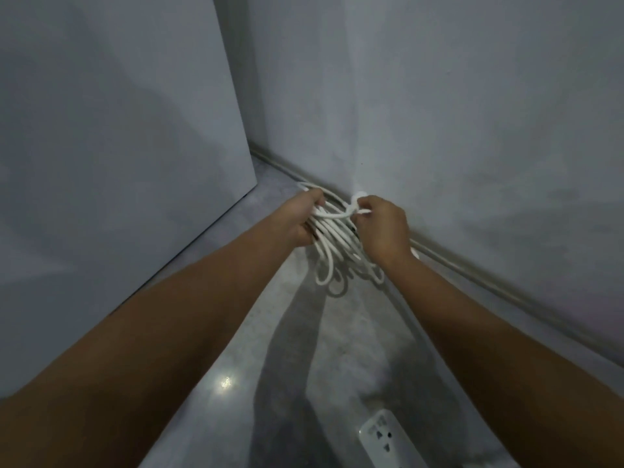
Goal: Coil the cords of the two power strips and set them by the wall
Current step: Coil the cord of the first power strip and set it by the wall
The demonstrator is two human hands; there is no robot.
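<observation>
- Both hands are closed on one bundle: my left hand (305, 219) wraps around the gathered loops of the white cord (332, 231), fingers curled tight.
- My right hand (378, 228) pinches the cord's end against the bundle — whether that lump is a plug, I cannot tell.
- Loose loops hang below my hands, just off the floor (297, 349), close beside the wall (472, 130).
- A power strip (388, 437) lies on the floor nearer to me, well away from the wall's base.
- By my judgement, this first cord is nearly coiled but not yet set down; a second cord I cannot see at all — that half looks undone.
</observation>
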